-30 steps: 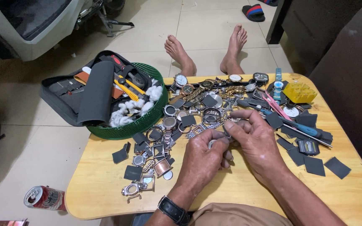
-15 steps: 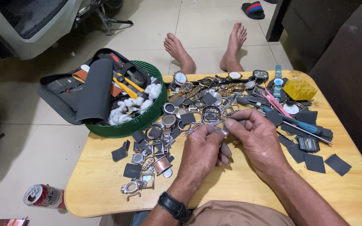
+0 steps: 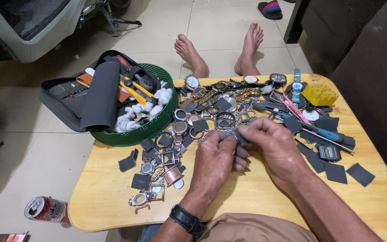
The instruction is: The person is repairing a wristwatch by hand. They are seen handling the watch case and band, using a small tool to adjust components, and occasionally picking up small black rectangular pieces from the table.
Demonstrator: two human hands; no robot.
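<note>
we see both hands meeting just right of the frame's centre, over the low wooden table (image 3: pixel 113 197). the left hand (image 3: pixel 215 163), with a black wristwatch (image 3: pixel 186 220) on its wrist, has its fingers curled in and pinching one end of a small metal watch part (image 3: pixel 230 133); the right hand (image 3: pixel 275 150) closes thumb and forefinger on the other end, where a dark sliver shows between the fingertips. the part sits between the two hands, raised a little above the table, and is mostly hidden, so we cannot tell whether it is a case or a length of bracelet.

we judge it light, stiff and slick, small enough to slip or spring from a loose pinch; any glass or thin lug on it would be fragile. the safest hold looks to be on its metal edges, fingertips on opposite sides, not on any face.

above the hands lies a heap of watch cases and bracelets (image 3: pixel 211 114), with whole watches (image 3: pixel 192 82) in a row toward the top. dark square pads (image 3: pixel 360 174) are scattered at right, a yellow block (image 3: pixel 320 94) at upper right, a green basket (image 3: pixel 151 127) with white cotton wads (image 3: pixel 157 101) at upper left. a drink can (image 3: pixel 46 209) lies on the floor at lower left.
</note>
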